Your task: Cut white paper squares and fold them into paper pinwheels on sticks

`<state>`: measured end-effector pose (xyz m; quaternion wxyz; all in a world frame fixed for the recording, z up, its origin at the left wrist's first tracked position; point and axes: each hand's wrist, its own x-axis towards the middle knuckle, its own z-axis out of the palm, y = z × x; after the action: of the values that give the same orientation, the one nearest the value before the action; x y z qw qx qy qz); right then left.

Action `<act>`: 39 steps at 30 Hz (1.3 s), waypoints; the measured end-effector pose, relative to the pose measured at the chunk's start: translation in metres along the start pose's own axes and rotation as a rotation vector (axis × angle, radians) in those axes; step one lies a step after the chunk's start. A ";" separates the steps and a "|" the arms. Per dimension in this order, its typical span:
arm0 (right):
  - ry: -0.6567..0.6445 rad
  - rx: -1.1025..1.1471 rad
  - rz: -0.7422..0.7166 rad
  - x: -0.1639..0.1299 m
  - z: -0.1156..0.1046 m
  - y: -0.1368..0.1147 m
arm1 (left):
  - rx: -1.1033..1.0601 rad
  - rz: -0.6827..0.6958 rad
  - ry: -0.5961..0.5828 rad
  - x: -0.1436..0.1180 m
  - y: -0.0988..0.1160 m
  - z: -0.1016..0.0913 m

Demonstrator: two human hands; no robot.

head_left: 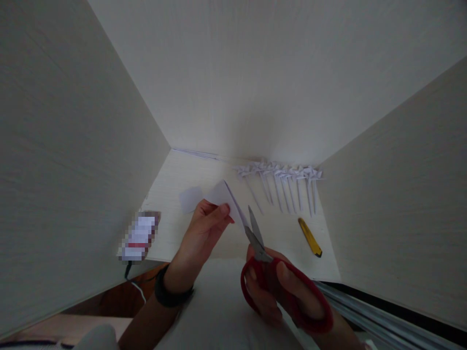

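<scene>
My left hand (208,218) pinches a folded piece of white paper (223,192) between thumb and fingers, above the white surface. In my right hand (268,291) is a pair of scissors (272,272) with red handles, its blades parted and pointing up and to the left. The lower blade meets or lies very close to the paper's right corner; I cannot tell whether it is cutting. Left of the held paper, a square of white paper (190,198) lies flat on the surface, partly covered by my left hand.
Several white paper pinwheels (280,172) on thin paper sticks lie along the back wall. A yellow utility knife (310,237) rests at the right. A blurred-out phone (140,237) with a cable is at the left edge. Pale walls enclose three sides; thin paper sticks (195,153) lie at the back left.
</scene>
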<state>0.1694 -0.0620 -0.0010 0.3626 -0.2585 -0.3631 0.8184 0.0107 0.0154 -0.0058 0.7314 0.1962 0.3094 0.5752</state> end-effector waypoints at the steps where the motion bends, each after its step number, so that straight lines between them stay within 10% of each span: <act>1: 0.003 0.016 0.015 -0.001 -0.001 0.000 | 0.057 0.015 -0.005 0.000 0.001 -0.001; 39: 0.019 -0.047 -0.052 0.000 0.005 0.007 | 0.246 0.087 0.113 -0.007 0.002 0.002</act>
<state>0.1630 -0.0672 -0.0031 0.3810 -0.2655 -0.3855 0.7973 0.0093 0.0091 -0.0015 0.6576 0.2650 0.4095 0.5741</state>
